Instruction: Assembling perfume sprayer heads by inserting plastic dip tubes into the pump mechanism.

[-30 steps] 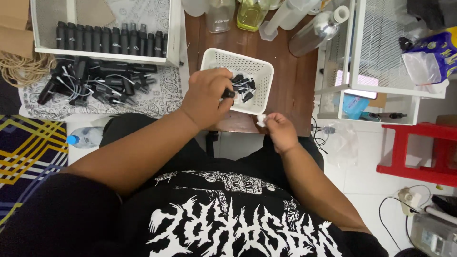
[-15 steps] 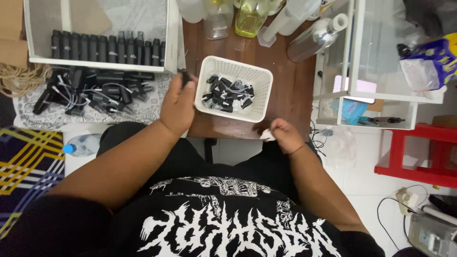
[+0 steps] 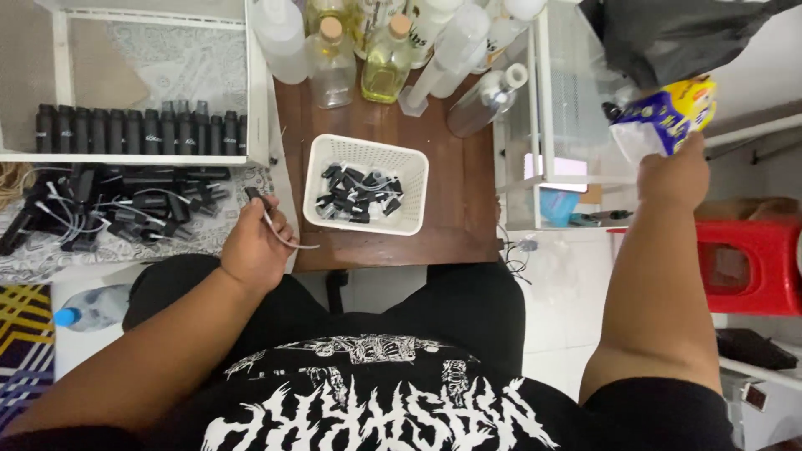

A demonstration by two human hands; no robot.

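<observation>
My left hand [image 3: 253,247] is closed on a black spray pump with a thin white tube [image 3: 269,219], just left of a white plastic basket [image 3: 415,188] that holds several more black pumps. A pile of loose black pumps with tubes [image 3: 117,209] lies on the patterned cloth beside that hand. My right hand [image 3: 673,177] is stretched far to the right and grips the lower edge of a blue and yellow plastic bag [image 3: 664,119] on a white shelf.
A row of black bottles [image 3: 138,130] stands in a white tray at the left. Clear and yellow-filled bottles [image 3: 386,52] crowd the back of the brown table [image 3: 455,235]. A red stool [image 3: 743,267] is at the right, a water bottle [image 3: 88,309] low left.
My left hand took a pump out of the basket and carried it left toward the pile. My right hand left the table's front edge and reached up right to the bag.
</observation>
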